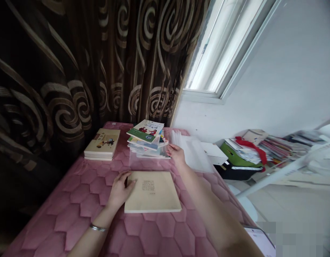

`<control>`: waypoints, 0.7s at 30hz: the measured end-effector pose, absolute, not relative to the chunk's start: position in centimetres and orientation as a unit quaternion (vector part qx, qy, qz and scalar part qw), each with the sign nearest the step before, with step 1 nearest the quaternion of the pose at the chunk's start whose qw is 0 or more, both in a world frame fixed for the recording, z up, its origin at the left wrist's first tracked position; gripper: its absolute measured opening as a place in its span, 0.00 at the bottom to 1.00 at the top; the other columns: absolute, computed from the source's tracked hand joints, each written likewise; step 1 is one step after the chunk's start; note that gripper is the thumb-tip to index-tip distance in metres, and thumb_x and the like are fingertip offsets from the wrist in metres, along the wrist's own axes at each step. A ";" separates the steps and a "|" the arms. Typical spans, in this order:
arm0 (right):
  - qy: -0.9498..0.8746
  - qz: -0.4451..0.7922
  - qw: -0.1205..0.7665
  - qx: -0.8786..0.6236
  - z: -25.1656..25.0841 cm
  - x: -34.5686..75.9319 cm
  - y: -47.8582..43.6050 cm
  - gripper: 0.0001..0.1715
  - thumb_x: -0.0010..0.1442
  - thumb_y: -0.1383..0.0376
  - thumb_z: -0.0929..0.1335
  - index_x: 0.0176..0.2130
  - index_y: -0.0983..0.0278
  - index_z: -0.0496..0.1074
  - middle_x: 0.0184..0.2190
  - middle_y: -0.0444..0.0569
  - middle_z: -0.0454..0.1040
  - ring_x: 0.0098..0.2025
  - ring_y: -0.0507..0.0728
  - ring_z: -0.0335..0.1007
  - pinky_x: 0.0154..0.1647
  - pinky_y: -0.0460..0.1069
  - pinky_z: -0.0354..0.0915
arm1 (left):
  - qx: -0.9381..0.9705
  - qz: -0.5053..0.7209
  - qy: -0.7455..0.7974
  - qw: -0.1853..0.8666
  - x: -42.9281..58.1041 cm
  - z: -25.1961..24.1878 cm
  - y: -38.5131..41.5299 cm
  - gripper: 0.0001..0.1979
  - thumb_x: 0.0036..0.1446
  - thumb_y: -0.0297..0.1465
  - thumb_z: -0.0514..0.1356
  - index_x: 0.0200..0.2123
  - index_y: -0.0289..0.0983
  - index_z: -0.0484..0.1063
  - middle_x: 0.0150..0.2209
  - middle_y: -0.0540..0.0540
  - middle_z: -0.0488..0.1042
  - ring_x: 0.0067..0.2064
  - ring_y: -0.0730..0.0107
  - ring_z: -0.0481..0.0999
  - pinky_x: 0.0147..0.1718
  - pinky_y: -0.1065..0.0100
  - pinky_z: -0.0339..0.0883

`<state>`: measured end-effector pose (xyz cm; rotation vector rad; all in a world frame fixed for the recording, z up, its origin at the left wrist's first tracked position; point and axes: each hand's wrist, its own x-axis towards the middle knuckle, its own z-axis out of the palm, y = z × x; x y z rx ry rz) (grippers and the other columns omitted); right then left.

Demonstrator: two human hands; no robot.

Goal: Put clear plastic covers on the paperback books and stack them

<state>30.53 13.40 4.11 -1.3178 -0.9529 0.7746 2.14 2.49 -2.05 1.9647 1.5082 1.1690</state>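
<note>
A beige book with small dark print on its cover lies flat on the pink quilted surface. My left hand is at its upper left side, fingers curled along the edge and thumb on the cover. My right hand reaches past the book to the right edge of a loose stack of thin books. Its fingers are pinched together there; what they grip is hard to make out. Topmost in that stack is a green-and-white book with pictured figures. Clear plastic sheets lie right of my right hand.
A neat pile of beige books stands at the back left, by the dark patterned curtain. Beyond the right edge are a white box and a heap of papers. A phone lies at the lower right.
</note>
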 end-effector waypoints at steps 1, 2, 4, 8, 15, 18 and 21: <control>-0.405 0.339 0.628 -0.571 4.1 30.6 12.8 0.29 0.41 0.47 0.74 0.38 0.64 0.75 0.31 0.49 0.78 0.27 0.55 0.75 0.24 0.47 0.69 | 0.703 0.420 0.540 0.196 2.1 -2.1 2.5 0.16 0.52 0.34 0.60 0.45 0.38 0.74 0.48 0.42 0.75 0.50 0.60 0.73 0.53 0.58 0.65; -0.397 0.342 0.635 -0.568 4.0 30.8 12.1 0.31 0.41 0.47 0.74 0.40 0.64 0.74 0.34 0.50 0.78 0.30 0.56 0.76 0.26 0.47 0.70 | 0.703 0.421 0.540 0.192 2.2 -2.2 2.6 0.16 0.52 0.34 0.60 0.45 0.38 0.74 0.47 0.42 0.75 0.49 0.60 0.73 0.52 0.58 0.66; -0.399 0.347 0.638 -0.560 3.9 31.0 10.0 0.32 0.42 0.47 0.73 0.43 0.63 0.74 0.41 0.51 0.77 0.34 0.58 0.77 0.28 0.48 0.71 | 0.703 0.420 0.543 0.186 2.2 -2.2 2.6 0.16 0.53 0.35 0.60 0.45 0.38 0.74 0.47 0.42 0.75 0.49 0.60 0.74 0.52 0.58 0.66; -0.549 0.361 0.536 -0.530 3.1 30.7 4.2 0.24 0.51 0.50 0.70 0.43 0.61 0.76 0.43 0.50 0.78 0.41 0.60 0.75 0.39 0.53 0.72 | 0.711 0.415 0.540 0.177 2.1 -2.4 2.7 0.16 0.53 0.35 0.59 0.46 0.39 0.75 0.48 0.42 0.75 0.50 0.60 0.74 0.52 0.58 0.66; -0.817 0.290 0.249 -0.432 3.4 28.9 -3.0 0.26 0.52 0.61 0.72 0.52 0.59 0.73 0.57 0.51 0.69 0.62 0.62 0.58 0.63 0.59 0.54 | 0.714 0.403 0.546 0.171 2.0 -2.4 2.8 0.18 0.54 0.38 0.59 0.47 0.38 0.75 0.49 0.41 0.75 0.50 0.59 0.74 0.53 0.58 0.66; -0.856 0.241 0.194 -0.415 3.5 28.5 -3.8 0.32 0.49 0.59 0.74 0.54 0.58 0.70 0.61 0.49 0.64 0.66 0.63 0.50 0.66 0.61 0.47 | 0.717 0.397 0.546 0.173 2.0 -2.3 2.7 0.18 0.54 0.39 0.58 0.47 0.39 0.75 0.49 0.42 0.75 0.51 0.60 0.74 0.53 0.59 0.66; -0.869 0.211 0.174 -0.412 3.5 28.4 -4.1 0.35 0.48 0.61 0.74 0.56 0.56 0.68 0.63 0.47 0.59 0.67 0.62 0.47 0.67 0.61 0.44 | 0.717 0.392 0.549 0.177 2.1 -2.0 2.7 0.19 0.54 0.40 0.58 0.47 0.39 0.75 0.49 0.42 0.74 0.51 0.60 0.74 0.53 0.59 0.66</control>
